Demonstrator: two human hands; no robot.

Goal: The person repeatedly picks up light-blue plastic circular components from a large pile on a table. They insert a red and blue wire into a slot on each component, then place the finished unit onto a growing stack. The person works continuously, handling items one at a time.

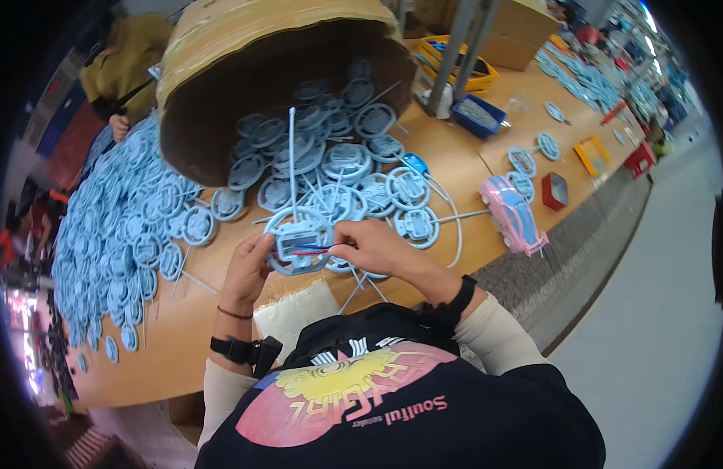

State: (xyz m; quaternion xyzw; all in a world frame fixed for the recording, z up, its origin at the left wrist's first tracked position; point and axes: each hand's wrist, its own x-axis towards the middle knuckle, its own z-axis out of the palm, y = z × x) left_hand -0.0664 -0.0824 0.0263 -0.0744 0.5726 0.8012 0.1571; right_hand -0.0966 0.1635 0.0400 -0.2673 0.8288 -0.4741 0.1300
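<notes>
Over the near edge of the table I hold a light blue plastic wheel-shaped part (pixel 297 234), with a long pale rod (pixel 292 156) rising from its top. My left hand (pixel 250 270) grips its left rim between thumb and fingers. At its right side, my right hand (pixel 373 246) is closed in a pinch on thin red and blue wires (pixel 310 251) that cross the part's middle. The right fingertips are partly hidden. Just beyond both hands lie several similar light blue wheel parts (pixel 412 187), some with white tubes or rods.
A large cardboard box (pixel 275 23) lies on its side, wheel parts spilling out. A big heap (pixel 119 227) covers the left. To the right are a pink and blue toy car (pixel 511 215), blue bin (pixel 478 116), red box (pixel 555 191) and yellow frame (pixel 592 155). A person (pixel 135 62) stands at far left.
</notes>
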